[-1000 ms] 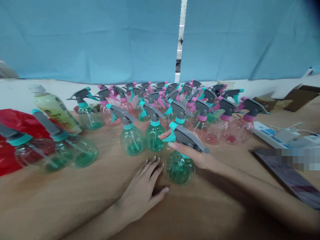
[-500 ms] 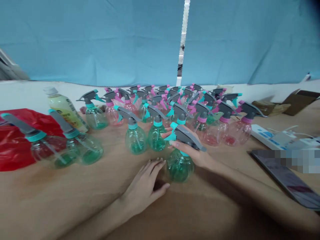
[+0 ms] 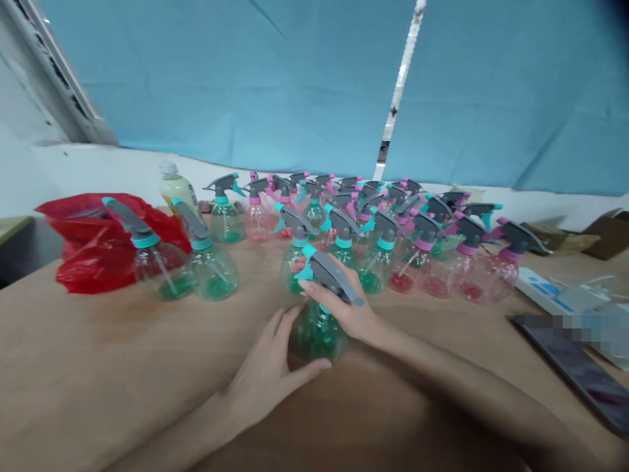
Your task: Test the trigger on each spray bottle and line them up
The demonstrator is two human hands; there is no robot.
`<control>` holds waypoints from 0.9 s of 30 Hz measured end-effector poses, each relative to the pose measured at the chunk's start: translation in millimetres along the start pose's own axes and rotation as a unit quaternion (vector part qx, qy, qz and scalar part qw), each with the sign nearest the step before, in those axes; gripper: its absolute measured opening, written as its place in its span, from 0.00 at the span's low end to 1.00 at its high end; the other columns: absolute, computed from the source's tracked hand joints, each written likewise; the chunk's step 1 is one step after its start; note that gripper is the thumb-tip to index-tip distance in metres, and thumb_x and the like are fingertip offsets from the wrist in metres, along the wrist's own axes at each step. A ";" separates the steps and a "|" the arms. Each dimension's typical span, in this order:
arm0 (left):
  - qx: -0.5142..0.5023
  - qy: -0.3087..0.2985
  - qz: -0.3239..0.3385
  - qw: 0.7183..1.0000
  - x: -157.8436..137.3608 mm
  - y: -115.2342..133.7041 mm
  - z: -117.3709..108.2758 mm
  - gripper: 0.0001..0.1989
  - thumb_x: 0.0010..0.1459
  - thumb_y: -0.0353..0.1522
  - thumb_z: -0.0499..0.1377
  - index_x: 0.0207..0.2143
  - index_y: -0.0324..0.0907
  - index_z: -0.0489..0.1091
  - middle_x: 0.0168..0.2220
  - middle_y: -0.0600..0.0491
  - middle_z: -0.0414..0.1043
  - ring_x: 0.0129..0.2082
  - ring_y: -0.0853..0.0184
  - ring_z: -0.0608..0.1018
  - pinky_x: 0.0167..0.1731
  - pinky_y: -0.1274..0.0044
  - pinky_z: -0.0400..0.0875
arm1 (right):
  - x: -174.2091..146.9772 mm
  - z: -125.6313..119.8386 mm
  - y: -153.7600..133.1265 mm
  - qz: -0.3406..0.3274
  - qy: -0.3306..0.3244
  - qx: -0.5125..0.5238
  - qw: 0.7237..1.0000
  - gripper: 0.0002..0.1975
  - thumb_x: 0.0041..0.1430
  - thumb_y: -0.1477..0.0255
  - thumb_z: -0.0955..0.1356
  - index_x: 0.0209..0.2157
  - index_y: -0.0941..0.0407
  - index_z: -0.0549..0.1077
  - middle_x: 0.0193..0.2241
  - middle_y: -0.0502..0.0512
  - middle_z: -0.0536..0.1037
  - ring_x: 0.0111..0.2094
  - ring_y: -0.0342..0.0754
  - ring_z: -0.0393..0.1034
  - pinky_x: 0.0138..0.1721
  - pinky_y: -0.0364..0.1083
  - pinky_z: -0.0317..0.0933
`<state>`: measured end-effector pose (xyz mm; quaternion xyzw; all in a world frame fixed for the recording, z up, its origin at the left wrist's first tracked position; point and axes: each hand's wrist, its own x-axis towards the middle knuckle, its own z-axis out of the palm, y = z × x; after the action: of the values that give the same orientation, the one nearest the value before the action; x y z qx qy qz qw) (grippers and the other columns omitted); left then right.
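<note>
My right hand (image 3: 356,314) is closed round the neck of a green spray bottle (image 3: 319,337), just under its grey trigger head with turquoise nozzle and trigger. The bottle is close to upright above the tabletop, and a little blurred. At its lower left side, my left hand (image 3: 265,367) curves with thumb and fingers apart, the thumb reaching across the front of the base. Whether the left fingertips touch the bottle I cannot tell. Behind the hands stand several green spray bottles, among them one with a turquoise collar (image 3: 376,262). Pink spray bottles (image 3: 435,278) stand to the right.
Two green spray bottles (image 3: 213,272) stand at the left by a red plastic bag (image 3: 93,255). Behind them is a white-capped bottle (image 3: 177,187). On the right lie a dark phone (image 3: 570,367), a white power strip (image 3: 545,288) and a brown box (image 3: 609,236). A blue cloth (image 3: 275,85) hangs behind.
My view has turned left. The left hand has come closer round the bottle's base, its thumb now across the front. My right hand keeps its hold on the neck.
</note>
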<state>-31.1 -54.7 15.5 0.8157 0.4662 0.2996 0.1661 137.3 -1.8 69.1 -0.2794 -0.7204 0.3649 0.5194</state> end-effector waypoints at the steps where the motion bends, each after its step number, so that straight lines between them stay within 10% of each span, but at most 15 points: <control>1: 0.000 0.017 -0.004 1.000 -3.3 0.1 -4.8 0.35 0.57 0.45 0.59 0.61 0.47 0.47 0.56 0.44 0.60 0.55 0.52 0.67 0.51 0.60 0.64 | 3.3 8.9 -1.3 -0.011 0.000 -0.004 1.000 0.14 0.57 0.65 0.67 0.45 0.53 0.70 0.32 0.50 0.74 0.33 0.45 0.69 0.37 0.47 0.64; 11: 0.099 0.168 -0.006 0.981 -11.3 -22.7 -44.7 0.26 0.58 0.48 0.58 0.52 0.44 0.58 0.47 0.48 0.67 0.47 0.54 0.71 0.44 0.65 0.67 | 37.2 72.3 -5.8 -0.125 0.028 -0.139 0.982 0.14 0.57 0.63 0.67 0.44 0.52 0.68 0.37 0.54 0.73 0.39 0.48 0.69 0.43 0.49 0.64; 16: 0.227 0.184 0.017 0.956 -1.9 -35.7 -65.7 0.26 0.61 0.51 0.52 0.49 0.39 0.62 0.44 0.45 0.69 0.45 0.53 0.71 0.43 0.64 0.65 | 53.2 48.2 -14.5 -0.188 -0.011 -0.262 0.947 0.29 0.48 0.57 0.72 0.49 0.53 0.67 0.54 0.60 0.67 0.56 0.52 0.61 0.56 0.54 0.55; 27: 0.348 0.169 -0.014 0.922 35.4 -51.3 -79.1 0.30 0.60 0.51 0.53 0.51 0.35 0.66 0.38 0.41 0.75 0.43 0.48 0.71 0.38 0.65 0.60 | 89.2 6.3 -26.4 -0.185 0.049 -0.571 0.798 0.20 0.61 0.61 0.63 0.48 0.60 0.69 0.45 0.63 0.76 0.48 0.59 0.68 0.53 0.57 0.51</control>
<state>-102.2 1.2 59.6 0.7527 0.5734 0.2495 -0.2058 103.5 51.2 138.0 -0.4042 -0.8097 -0.2302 0.3579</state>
